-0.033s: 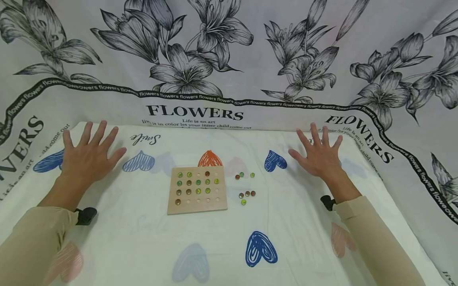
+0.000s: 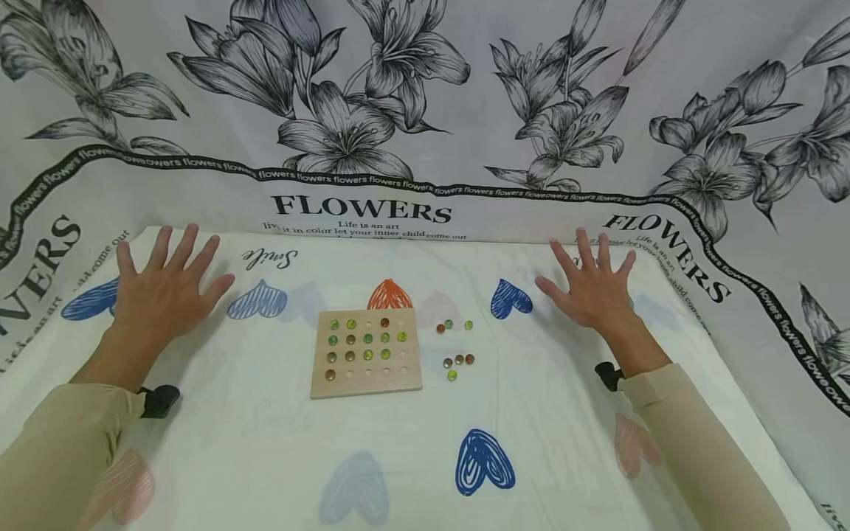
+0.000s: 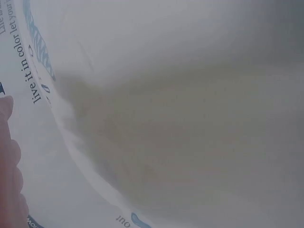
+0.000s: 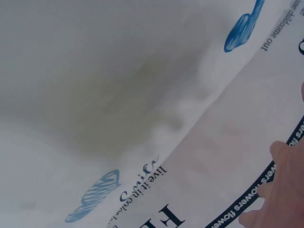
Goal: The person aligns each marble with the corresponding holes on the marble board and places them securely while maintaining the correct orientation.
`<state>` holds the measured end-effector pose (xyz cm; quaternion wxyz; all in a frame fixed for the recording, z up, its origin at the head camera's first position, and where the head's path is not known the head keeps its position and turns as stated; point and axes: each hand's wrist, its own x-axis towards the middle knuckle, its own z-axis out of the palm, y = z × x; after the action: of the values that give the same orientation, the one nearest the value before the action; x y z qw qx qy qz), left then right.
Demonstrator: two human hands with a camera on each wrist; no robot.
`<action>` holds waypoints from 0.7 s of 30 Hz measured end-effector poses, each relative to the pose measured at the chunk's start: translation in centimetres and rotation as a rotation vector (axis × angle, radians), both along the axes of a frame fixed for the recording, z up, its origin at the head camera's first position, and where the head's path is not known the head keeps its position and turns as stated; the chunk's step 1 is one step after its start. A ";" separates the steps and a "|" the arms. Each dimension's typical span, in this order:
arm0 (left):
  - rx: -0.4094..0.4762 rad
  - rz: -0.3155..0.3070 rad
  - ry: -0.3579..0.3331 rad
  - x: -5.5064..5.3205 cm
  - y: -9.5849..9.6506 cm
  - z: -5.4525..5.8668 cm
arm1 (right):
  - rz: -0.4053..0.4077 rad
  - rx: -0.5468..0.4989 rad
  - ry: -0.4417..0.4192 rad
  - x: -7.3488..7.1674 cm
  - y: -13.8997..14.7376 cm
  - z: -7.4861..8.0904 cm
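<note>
Both hands are held out apart with fingers spread and nothing in them. In the head view the left hand (image 2: 166, 291) is over the left of the cloth, its fingers straight. On the right, the right hand (image 2: 591, 284) has its fingers fanned out too. Between them lies a flat wooden board (image 2: 372, 385) with rows of holes. Several green and brown marbles (image 2: 350, 340) sit in its holes, while some holes at the right and front are bare. Loose marbles (image 2: 459, 359) lie in two small groups right of the board. Fingertips (image 4: 280, 152) show at the right wrist view's edge.
A white cloth (image 2: 252, 442) printed with hearts covers the table. Behind it hangs a grey-white cloth (image 2: 465, 147) with black flower drawings and lettering. Each wrist wears a dark strap device (image 2: 161, 402) beside a beige sleeve (image 2: 73, 442).
</note>
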<state>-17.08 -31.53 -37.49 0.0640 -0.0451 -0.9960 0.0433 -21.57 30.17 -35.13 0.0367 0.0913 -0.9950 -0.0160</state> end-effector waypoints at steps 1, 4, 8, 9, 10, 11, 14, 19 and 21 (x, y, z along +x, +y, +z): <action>0.001 0.000 0.000 0.0 0.0 0.0 | 0.000 -0.001 0.001 0.0 0.0 0.0; -0.007 0.003 0.000 0.0 0.1 0.1 | 0.002 -0.001 0.002 0.1 -0.1 0.2; -0.016 0.005 -0.003 0.0 0.2 0.1 | 0.007 0.000 0.005 0.3 -0.2 0.3; -0.020 0.004 -0.002 0.1 0.2 0.1 | 0.007 0.002 0.007 0.3 -0.2 0.3; -0.018 0.003 -0.002 0.1 0.2 0.1 | 0.008 0.004 0.009 0.3 -0.3 0.3; -0.015 0.001 -0.001 0.1 0.1 0.0 | 0.008 0.006 0.010 0.3 -0.3 0.3; -0.021 0.000 0.004 0.2 0.1 0.1 | 0.011 0.015 0.011 0.3 -0.5 0.3; -0.016 -0.005 0.008 0.3 0.2 0.2 | 0.012 0.022 0.004 0.3 -0.7 0.3; -0.009 -0.008 0.010 0.4 0.3 0.3 | 0.016 0.023 0.005 0.2 -0.8 0.2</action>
<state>-16.70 -31.22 -37.15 0.0688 -0.0490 -0.9953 0.0478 -21.33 29.38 -34.90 0.0382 0.0995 -0.9939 -0.0274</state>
